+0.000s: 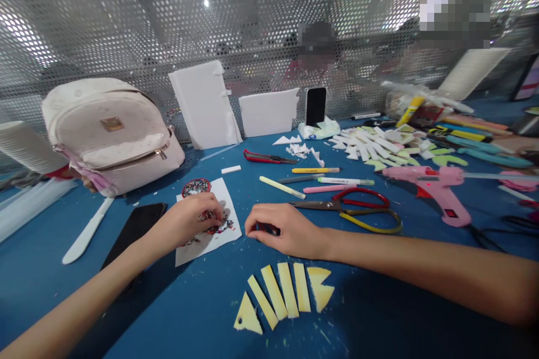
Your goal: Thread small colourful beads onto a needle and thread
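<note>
My left hand (pixel 196 216) is over a white paper sheet (pixel 225 202), its fingers bent down at a pile of small colourful bits (pixel 223 227). A round red-rimmed dish (pixel 196 186) of similar bits sits just behind it. To the right, my right hand (pixel 284 230) rests on the blue table with curled fingers, thumb and fingertips close together; whatever they hold, if anything, is hidden. Nearer to me lie yellow pieces laid out like a fish: a head with a hole (pixel 247 315), several strips (pixel 273 293) and a notched tail (pixel 320 287).
Scissors (pixel 320 205) lie beside my right hand, with pens (pixel 315 170) and a red cutter (pixel 269 157) behind. A pink glue gun (pixel 442 185) is right. A phone (pixel 133 230) and backpack (pixel 113 140) are left; white foam pieces (pixel 366 143) lie behind.
</note>
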Action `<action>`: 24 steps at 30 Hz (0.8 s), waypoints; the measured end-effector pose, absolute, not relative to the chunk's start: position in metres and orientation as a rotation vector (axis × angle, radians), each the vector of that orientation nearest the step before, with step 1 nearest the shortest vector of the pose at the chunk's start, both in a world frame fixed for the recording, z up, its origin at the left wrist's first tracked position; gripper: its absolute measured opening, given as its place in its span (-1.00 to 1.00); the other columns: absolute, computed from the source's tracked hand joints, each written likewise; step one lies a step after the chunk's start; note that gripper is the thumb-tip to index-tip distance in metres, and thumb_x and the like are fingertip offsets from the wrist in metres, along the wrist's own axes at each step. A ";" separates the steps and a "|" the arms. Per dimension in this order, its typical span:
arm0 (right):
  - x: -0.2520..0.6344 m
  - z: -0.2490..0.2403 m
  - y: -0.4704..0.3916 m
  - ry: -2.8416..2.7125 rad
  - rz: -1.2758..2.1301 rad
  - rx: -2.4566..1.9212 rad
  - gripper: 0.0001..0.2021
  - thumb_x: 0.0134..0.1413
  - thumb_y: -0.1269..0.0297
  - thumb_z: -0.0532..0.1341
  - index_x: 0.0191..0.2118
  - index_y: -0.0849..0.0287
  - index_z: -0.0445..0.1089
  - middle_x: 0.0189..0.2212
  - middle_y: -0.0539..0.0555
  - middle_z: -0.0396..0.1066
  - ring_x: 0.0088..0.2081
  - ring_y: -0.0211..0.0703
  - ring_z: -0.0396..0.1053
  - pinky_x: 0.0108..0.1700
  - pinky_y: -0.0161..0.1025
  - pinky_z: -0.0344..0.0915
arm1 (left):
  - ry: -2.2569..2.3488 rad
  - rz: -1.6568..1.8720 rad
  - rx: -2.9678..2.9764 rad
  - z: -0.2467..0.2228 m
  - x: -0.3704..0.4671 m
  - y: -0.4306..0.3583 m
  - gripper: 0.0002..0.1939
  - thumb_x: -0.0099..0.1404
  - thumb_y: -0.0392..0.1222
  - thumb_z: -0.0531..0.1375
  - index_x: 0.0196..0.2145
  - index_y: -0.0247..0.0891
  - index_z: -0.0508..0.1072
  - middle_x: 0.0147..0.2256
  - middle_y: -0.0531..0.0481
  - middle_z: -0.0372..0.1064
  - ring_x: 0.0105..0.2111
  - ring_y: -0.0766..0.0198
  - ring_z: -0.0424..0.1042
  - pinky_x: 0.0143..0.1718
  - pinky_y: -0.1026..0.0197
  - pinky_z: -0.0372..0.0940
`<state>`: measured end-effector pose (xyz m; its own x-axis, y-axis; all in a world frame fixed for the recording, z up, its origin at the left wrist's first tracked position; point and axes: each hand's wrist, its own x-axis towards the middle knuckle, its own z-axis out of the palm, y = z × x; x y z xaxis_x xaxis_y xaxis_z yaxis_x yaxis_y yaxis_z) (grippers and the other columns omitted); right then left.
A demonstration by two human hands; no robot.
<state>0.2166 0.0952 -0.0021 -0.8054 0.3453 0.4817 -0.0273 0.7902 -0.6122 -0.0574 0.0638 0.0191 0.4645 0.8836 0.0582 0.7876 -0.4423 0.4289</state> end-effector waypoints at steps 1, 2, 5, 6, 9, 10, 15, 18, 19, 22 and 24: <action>0.217 -0.002 0.095 -2.385 0.826 -0.236 -0.92 0.35 0.40 0.18 -0.22 0.17 0.41 -0.27 0.04 0.47 -0.33 -0.26 0.33 -0.31 -0.33 0.23 | 1.414 0.392 2.376 0.018 -0.057 0.064 -0.86 0.33 -0.27 0.22 -0.39 -0.20 0.55 -0.33 -0.01 0.49 -0.33 0.24 0.47 -0.28 0.26 0.29; 0.217 -0.003 0.095 -2.388 0.826 -0.238 -0.92 0.35 0.40 0.18 -0.21 0.17 0.41 -0.27 0.05 0.47 -0.33 -0.26 0.33 -0.30 -0.32 0.23 | 1.413 0.394 2.376 0.017 -0.057 0.064 -0.86 0.32 -0.28 0.21 -0.39 -0.21 0.54 -0.34 -0.01 0.48 -0.35 0.25 0.46 -0.30 0.27 0.29; 0.217 -0.003 0.095 -2.392 0.823 -0.247 -0.93 0.34 0.40 0.18 -0.21 0.17 0.41 -0.26 0.05 0.48 -0.32 -0.25 0.33 -0.30 -0.33 0.24 | 1.396 0.410 2.374 0.017 -0.055 0.063 -0.87 0.29 -0.31 0.20 -0.41 -0.22 0.52 -0.38 0.01 0.46 -0.41 0.28 0.42 -0.36 0.29 0.25; 0.217 -0.003 0.095 -2.393 0.822 -0.251 -0.93 0.34 0.40 0.18 -0.21 0.17 0.41 -0.26 0.05 0.48 -0.32 -0.25 0.34 -0.30 -0.33 0.24 | 1.392 0.423 2.372 0.017 -0.054 0.062 -0.87 0.27 -0.32 0.20 -0.42 -0.22 0.51 -0.39 0.02 0.45 -0.43 0.29 0.40 -0.37 0.29 0.25; 0.217 -0.002 0.094 -2.390 0.820 -0.264 -0.93 0.34 0.40 0.18 -0.21 0.18 0.41 -0.28 0.05 0.47 -0.33 -0.26 0.33 -0.33 -0.34 0.22 | 1.403 0.495 2.349 0.022 -0.051 0.058 -0.90 0.20 -0.36 0.20 -0.42 -0.22 0.47 -0.41 0.05 0.45 -0.43 0.29 0.39 -0.37 0.29 0.24; 0.217 -0.002 0.094 -2.386 0.819 -0.266 -0.93 0.33 0.40 0.18 -0.21 0.18 0.41 -0.28 0.05 0.47 -0.34 -0.27 0.33 -0.33 -0.34 0.22 | 1.414 0.527 2.332 0.024 -0.049 0.056 -0.90 0.18 -0.37 0.20 -0.42 -0.22 0.47 -0.42 0.07 0.45 -0.44 0.29 0.39 -0.37 0.29 0.24; 0.217 0.001 0.093 -2.363 0.844 -0.303 -0.94 0.33 0.39 0.19 -0.21 0.18 0.41 -0.28 0.03 0.47 -0.37 -0.29 0.31 -0.33 -0.35 0.22 | 1.476 0.751 2.201 0.029 -0.036 0.039 -0.90 0.24 -0.33 0.18 -0.43 -0.22 0.43 -0.46 0.08 0.45 -0.44 0.30 0.40 -0.36 0.28 0.28; 0.217 0.002 0.092 -2.318 0.893 -0.378 -0.95 0.29 0.42 0.20 -0.22 0.17 0.41 -0.30 0.00 0.45 -0.40 -0.33 0.29 -0.34 -0.37 0.21 | 1.499 0.893 2.110 0.024 -0.021 0.022 -0.89 0.33 -0.27 0.17 -0.38 -0.23 0.45 -0.39 0.03 0.49 -0.36 0.27 0.46 -0.31 0.28 0.33; 0.217 0.002 0.091 -2.299 0.911 -0.404 -0.95 0.28 0.42 0.21 -0.23 0.17 0.41 -0.31 -0.01 0.44 -0.41 -0.34 0.28 -0.35 -0.38 0.20 | 1.498 0.928 2.086 0.021 -0.016 0.016 -0.91 0.34 -0.26 0.18 -0.35 -0.22 0.46 -0.37 0.02 0.49 -0.35 0.28 0.47 -0.30 0.28 0.35; 0.218 0.002 0.090 -2.246 0.956 -0.443 -0.97 0.25 0.42 0.21 -0.24 0.18 0.39 -0.33 -0.02 0.42 -0.44 -0.36 0.25 -0.39 -0.38 0.18 | 1.439 1.071 1.918 0.012 -0.004 0.001 -0.96 0.29 -0.30 0.24 -0.31 -0.20 0.48 -0.34 0.04 0.49 -0.35 0.31 0.47 -0.26 0.31 0.39; 0.219 0.003 0.090 -2.231 0.959 -0.426 -0.97 0.25 0.41 0.20 -0.25 0.18 0.38 -0.34 -0.02 0.41 -0.45 -0.36 0.23 -0.40 -0.39 0.18 | 1.406 1.119 1.814 0.008 0.000 -0.005 -0.93 0.28 -0.32 0.25 -0.30 -0.18 0.49 -0.35 0.07 0.47 -0.36 0.33 0.48 -0.27 0.33 0.41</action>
